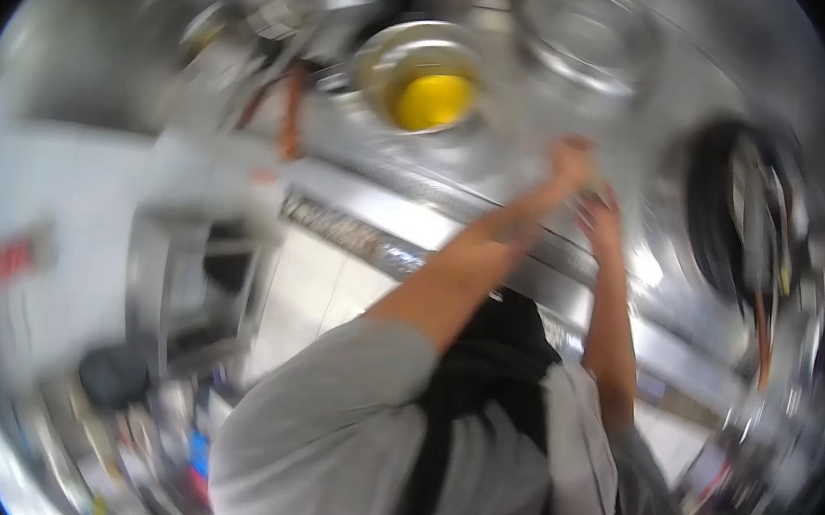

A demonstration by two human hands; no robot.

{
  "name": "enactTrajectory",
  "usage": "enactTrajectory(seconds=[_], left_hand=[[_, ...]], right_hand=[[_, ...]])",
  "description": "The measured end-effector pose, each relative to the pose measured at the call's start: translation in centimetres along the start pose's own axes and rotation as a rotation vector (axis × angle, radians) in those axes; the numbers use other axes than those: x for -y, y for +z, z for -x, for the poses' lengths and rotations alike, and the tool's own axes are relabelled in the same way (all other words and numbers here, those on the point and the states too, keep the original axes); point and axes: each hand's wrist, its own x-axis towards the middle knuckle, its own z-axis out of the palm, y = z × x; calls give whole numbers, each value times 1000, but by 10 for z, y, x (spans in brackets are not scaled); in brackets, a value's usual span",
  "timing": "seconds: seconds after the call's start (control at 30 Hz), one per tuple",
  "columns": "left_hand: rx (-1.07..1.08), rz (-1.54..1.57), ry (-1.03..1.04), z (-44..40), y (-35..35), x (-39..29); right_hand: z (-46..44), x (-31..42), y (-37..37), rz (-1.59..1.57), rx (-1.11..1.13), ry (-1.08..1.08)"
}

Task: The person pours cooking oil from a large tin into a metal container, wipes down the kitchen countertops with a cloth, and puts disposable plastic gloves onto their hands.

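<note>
Okay, pretty blurry one, so bear with me. Both hands are close together over the steel counter, a bit right of centre in the upper half of the frame. The left hand is the higher of the two, and the right hand is just below it, fingers pointing up and looking a bit bent. Between them sits a small greenish thing, right by the fingertips. It's too smeared to say what it is, and I can't tell which hand has hold of it or whether either one is closed.

Up and left of the hands, at top centre, there's a pot with bright yellow stuff in it. Left of that are some brown handles at the counter's edge. Toward the top right there's a round, shiny bowl, well apart from the pot. Over at the right side is a big black pan with long tools lying across it, and a wooden handle pointing down the frame. Bottom centre is the person's grey shirt and black apron.
</note>
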Motion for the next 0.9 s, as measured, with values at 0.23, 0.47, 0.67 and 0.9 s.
enactTrajectory(seconds=[0.23, 0.47, 0.67, 0.9], left_hand=[[-17, 421, -56, 43, -60, -93], [364, 623, -268, -19, -106, -113], [596, 372, 102, -58, -53, -72], [571, -15, 54, -33, 5, -56]], right_hand=[[-76, -24, -39, -896, 592, 172], [-50, 36, -23, -763, 1016, 177], [-96, 52, -43, -127, 623, 300], [-91, 26, -36, 593, 401, 111]])
